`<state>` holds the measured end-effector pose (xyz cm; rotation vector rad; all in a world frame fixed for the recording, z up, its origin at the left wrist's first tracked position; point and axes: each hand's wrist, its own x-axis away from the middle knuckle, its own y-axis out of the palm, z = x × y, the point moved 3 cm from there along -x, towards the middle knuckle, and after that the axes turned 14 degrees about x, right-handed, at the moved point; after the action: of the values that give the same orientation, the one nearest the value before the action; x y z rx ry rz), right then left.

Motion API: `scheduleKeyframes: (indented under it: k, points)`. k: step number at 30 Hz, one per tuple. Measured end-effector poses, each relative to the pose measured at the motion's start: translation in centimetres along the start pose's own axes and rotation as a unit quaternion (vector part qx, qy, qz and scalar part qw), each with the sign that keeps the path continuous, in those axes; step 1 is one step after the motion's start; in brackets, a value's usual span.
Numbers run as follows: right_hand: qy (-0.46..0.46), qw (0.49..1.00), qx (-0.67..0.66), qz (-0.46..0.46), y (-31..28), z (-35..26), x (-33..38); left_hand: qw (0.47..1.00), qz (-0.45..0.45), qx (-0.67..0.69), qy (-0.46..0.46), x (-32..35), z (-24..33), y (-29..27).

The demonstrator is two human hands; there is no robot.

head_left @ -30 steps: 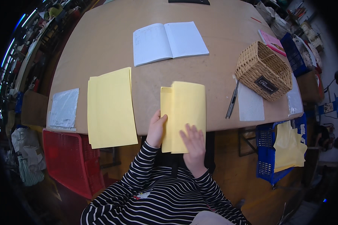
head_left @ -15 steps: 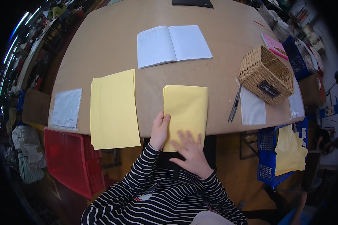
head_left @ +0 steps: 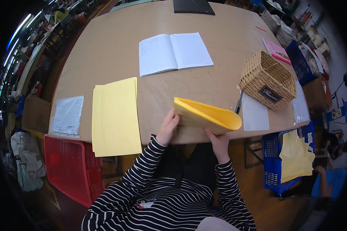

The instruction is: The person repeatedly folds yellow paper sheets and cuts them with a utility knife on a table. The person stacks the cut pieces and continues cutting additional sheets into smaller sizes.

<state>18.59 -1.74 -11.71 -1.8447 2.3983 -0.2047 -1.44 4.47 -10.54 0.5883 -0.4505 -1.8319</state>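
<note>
Both hands hold a bundle of folded yellow paper (head_left: pixel 198 121) tilted up over the table's near edge. Its fold makes a rounded loop at the right, and the inner side shows from above. My left hand (head_left: pixel 169 127) grips the bundle's left end with the thumb on the near face. At the lower right, my right hand (head_left: pixel 218 144) is closed on it with the thumb in front; its other fingers are hidden behind. To the left lies a stack of flat yellow paper sheets (head_left: pixel 115 117), its front end overhanging the edge.
An open notebook (head_left: pixel 175 54) lies farther back. At right are a wicker basket (head_left: pixel 266 81), a black pen (head_left: pixel 239 103), a gridded sheet (head_left: pixel 255 113) and a pink book (head_left: pixel 277 51). Below the table stand a red crate (head_left: pixel 67 165) and a blue crate (head_left: pixel 273 173) with yellow paper.
The folded paper was upright and flat toward me; now it is turned sideways and tilted. My right hand, earlier spread over its face, has moved right and gripped its lower right side.
</note>
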Motion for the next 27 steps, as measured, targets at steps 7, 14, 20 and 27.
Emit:
scheduleKeyframes:
  k: [7, 14, 20, 27]
  points:
    - [-0.006, 0.999, -0.003, 0.037, -0.1, -1.3, 0.3, 0.988, -0.023, -0.153, -0.030, 0.1, 0.0, 0.4]
    - [-0.007, 1.000, -0.017, -0.023, -0.2, -2.6, 1.2, 0.979, 0.020, -0.204, 0.007, -0.2, 1.3, 1.7]
    - [-0.036, 0.990, -0.131, -0.040, -1.1, -3.4, 1.6, 0.979, 0.029, -0.199, 0.013, 0.7, 1.7, 1.6]
    - [-0.098, 0.994, -0.001, -0.053, -1.2, -2.4, -0.8, 0.997, 0.014, -0.077, -0.007, -0.5, -0.8, 0.3]
